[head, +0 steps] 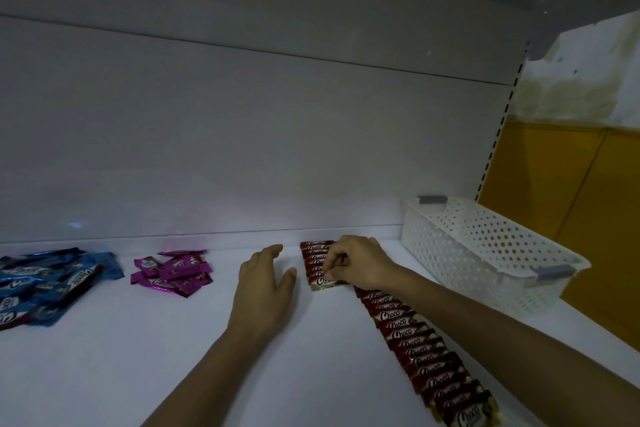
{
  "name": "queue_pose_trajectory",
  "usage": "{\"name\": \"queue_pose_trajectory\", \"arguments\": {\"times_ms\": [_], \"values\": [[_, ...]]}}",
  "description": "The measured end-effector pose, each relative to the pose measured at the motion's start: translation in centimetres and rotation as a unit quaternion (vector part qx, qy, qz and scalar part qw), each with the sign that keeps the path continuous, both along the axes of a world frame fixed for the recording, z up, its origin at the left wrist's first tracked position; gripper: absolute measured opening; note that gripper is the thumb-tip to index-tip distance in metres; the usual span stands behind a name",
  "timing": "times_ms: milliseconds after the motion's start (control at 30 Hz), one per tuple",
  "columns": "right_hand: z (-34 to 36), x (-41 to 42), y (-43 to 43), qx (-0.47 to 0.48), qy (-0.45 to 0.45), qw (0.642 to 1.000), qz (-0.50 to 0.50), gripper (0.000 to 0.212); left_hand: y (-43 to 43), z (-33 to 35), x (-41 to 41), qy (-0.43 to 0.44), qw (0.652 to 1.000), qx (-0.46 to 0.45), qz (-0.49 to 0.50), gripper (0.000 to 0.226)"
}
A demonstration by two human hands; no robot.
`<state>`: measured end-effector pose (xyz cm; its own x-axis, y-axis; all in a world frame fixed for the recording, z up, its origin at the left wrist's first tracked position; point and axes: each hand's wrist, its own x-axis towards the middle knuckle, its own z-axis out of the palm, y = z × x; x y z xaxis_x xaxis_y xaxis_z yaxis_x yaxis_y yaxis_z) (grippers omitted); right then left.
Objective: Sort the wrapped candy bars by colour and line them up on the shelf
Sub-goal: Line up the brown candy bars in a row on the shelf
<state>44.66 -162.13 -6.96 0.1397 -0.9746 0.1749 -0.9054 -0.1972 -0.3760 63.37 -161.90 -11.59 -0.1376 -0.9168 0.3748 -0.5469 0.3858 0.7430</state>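
**A:** What lies on the shelf [311,374]?

**B:** At the far left, a pile [52,284] of bars. Right of it, apart, is a smaller pile [171,272].

**A:** And further right?

**B:** A row [415,340] of overlapping bars runs from near the back wall [242,149] to the front right.

**A:** The basket?

**B:** The basket [485,253] stands right of the row, at the back.

**A:** Hands?

**B:** The left hand [265,284] lies flat on the shelf between the smaller pile and the row. The right hand [356,265] is over the row's far end, pinching a bar [320,282] there.
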Motion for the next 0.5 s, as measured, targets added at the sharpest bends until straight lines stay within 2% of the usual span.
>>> {"name": "queue_pose_trajectory", "arguments": {"times_ms": [100,233,367,500], "values": [[0.0,-0.5,-0.2,-0.015,-0.037,0.999,-0.017,0.005,0.0,-0.3,-0.1,-0.115,0.993,-0.012,-0.002,0.046],[0.8,-1.6,-0.4,-0.023,-0.092,0.994,-0.057,0.003,0.1,-0.8,-0.4,-0.282,0.957,-0.024,-0.060,0.042],[1.2,-2.7,-0.1,-0.020,-0.092,0.993,-0.067,0.015,-0.1,-1.1,-0.3,-0.308,0.947,-0.016,-0.091,0.044],[0.9,-3.1,0.6,0.005,-0.080,0.996,-0.050,0.008,-0.1,-1.0,-0.3,-0.313,0.945,-0.024,-0.094,0.041]]}}
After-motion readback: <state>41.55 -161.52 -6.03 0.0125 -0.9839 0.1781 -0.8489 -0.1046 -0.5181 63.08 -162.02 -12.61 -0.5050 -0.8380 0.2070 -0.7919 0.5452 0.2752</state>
